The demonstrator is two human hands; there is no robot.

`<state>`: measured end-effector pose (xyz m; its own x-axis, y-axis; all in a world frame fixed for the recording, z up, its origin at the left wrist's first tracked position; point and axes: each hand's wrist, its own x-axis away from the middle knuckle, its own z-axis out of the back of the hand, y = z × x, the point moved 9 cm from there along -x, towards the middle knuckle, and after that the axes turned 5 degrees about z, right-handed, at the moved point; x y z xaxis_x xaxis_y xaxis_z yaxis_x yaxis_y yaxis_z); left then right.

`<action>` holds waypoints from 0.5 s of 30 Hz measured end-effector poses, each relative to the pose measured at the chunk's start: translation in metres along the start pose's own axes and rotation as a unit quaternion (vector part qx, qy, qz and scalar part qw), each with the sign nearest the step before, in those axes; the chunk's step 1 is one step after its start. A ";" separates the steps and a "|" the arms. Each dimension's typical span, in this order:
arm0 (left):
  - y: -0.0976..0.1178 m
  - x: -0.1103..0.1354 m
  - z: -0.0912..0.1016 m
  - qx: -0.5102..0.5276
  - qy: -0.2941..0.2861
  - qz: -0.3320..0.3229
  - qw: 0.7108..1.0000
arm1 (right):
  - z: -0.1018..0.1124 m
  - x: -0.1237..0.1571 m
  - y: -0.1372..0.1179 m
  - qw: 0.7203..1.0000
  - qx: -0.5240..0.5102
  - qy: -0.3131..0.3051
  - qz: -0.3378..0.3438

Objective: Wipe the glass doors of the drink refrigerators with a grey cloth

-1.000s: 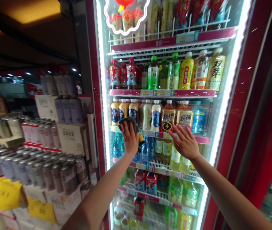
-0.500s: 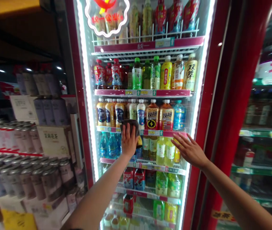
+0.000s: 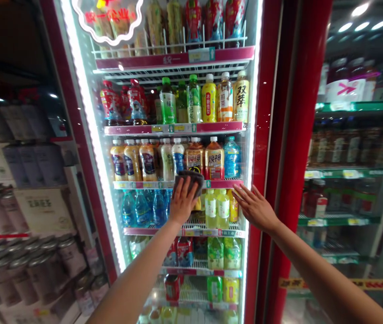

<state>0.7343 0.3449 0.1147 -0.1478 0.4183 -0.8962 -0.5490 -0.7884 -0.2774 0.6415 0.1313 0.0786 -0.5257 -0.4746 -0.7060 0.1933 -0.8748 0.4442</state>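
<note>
Cloth (image 3: 189, 179), its lower part hidden under the left hand (image 3: 182, 203), is pressed flat on the fridge door (image 3: 177, 157), long axis level. The right hand (image 3: 254, 206) is spread open against the glass just beside it.

Fridge shelves (image 3: 174, 129) w/ drink bottles (image 3: 209, 99), prob. upright rows.

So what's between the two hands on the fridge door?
Head view: bare glass, no object on it, between the left hand with its cloth and the right hand; yellow bottles stand behind.
</note>
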 end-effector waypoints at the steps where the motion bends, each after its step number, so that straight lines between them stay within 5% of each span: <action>1: -0.007 -0.019 0.004 0.014 0.022 0.073 0.997 | 0.000 0.004 0.003 1.000 0.001 0.000 -0.008; 3: -0.001 -0.052 0.007 0.039 0.056 0.147 0.987 | 0.000 0.010 0.008 1.000 0.001 -0.003 -0.031; 5: 0.027 -0.067 0.000 0.045 0.045 0.125 0.990 | -0.002 0.014 0.009 0.999 0.000 -0.011 -0.046; 9: 0.085 -0.029 -0.026 0.035 -0.047 -0.099 0.993 | -0.006 0.021 0.008 0.998 0.001 -0.022 -0.053; 12: 0.097 0.015 -0.030 0.032 -0.082 -0.264 0.961 | 0.000 0.028 0.009 0.998 0.005 -0.020 -0.053; 15: 0.094 0.001 -0.026 0.036 -0.076 -0.260 0.962 | 0.011 0.034 0.016 0.998 0.004 -0.014 -0.058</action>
<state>0.7035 0.2596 0.0784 0.0465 0.8126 -0.5809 -0.6354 -0.4246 -0.6449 0.6179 0.1025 0.0675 -0.5672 -0.3666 -0.7375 0.1221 -0.9230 0.3649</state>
